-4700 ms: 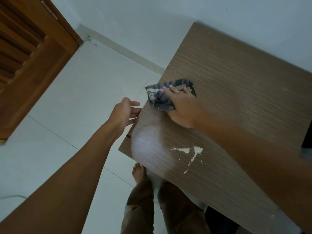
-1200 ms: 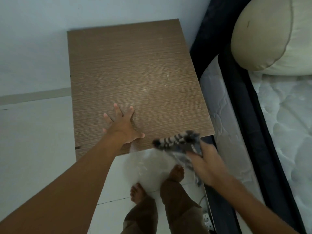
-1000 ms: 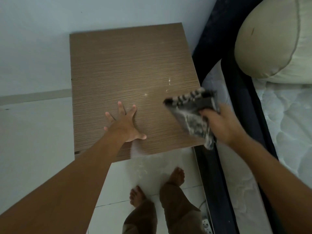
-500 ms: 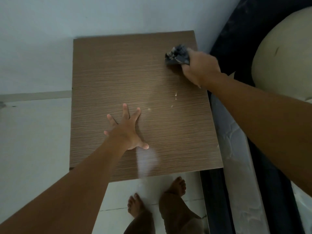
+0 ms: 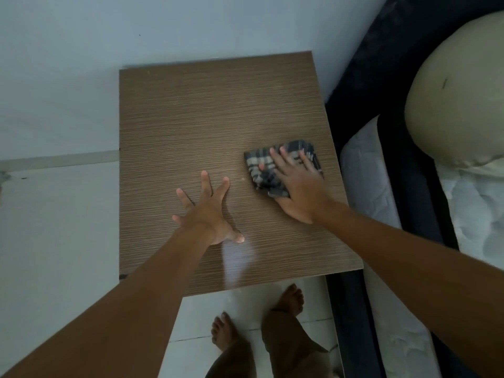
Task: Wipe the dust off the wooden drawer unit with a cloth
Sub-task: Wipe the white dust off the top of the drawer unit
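The wooden drawer unit (image 5: pixel 207 115) is seen from above; only its brown grained top shows, its drawers are hidden. A dark checked cloth (image 5: pixel 266 166) lies flat on the right half of the top. My right hand (image 5: pixel 297 186) presses down on the cloth with fingers spread. My left hand (image 5: pixel 208 211) rests flat on the middle of the top, fingers splayed, holding nothing. A tiny pale speck (image 5: pixel 241 178) sits on the wood between the two hands.
A bed with a dark frame (image 5: pixel 387 148), white mattress (image 5: pixel 368 175) and a beige pillow (image 5: pixel 458 105) stands tight against the unit's right side. A pale wall (image 5: pixel 191 25) is behind. White tiled floor (image 5: pixel 54 227) lies left and in front, where my bare feet (image 5: pixel 291 298) stand.
My right hand has drawn the cloth from the far right corner toward me along the right side, and the cloth now lies flat under an open palm. My left hand has stayed in place.
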